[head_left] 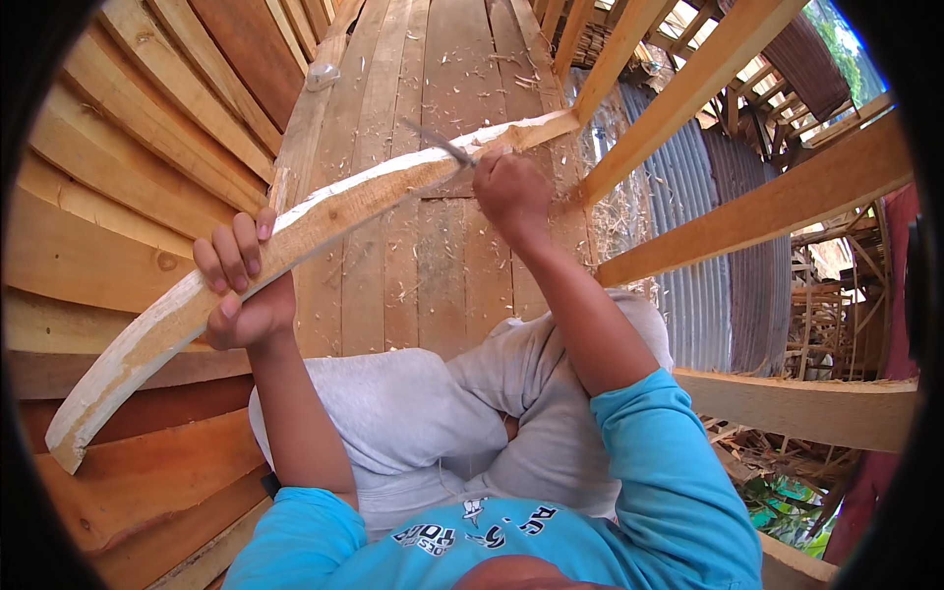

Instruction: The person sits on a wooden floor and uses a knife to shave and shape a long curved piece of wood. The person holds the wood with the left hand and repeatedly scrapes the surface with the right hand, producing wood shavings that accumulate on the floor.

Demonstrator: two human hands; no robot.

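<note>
Bright daylight, strongest toward upper right; shadows soft; curved timber (339, 211) near glare along white edge; blade (441, 144) slightly blurred; wall boards (93, 241) bowed by fisheye, corners black

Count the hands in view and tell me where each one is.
2. The left hand is wrapped around the long wooden piece, left of centre; the right hand grips a bladed tool toward the wood's far end, above centre. No others show.

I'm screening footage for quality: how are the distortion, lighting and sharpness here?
All in the head view: wall planks bow with fisheye distortion; black fills the corners; foliage at upper right looks overbright; the blade by the right hand seems soft, perhaps from motion.
</note>
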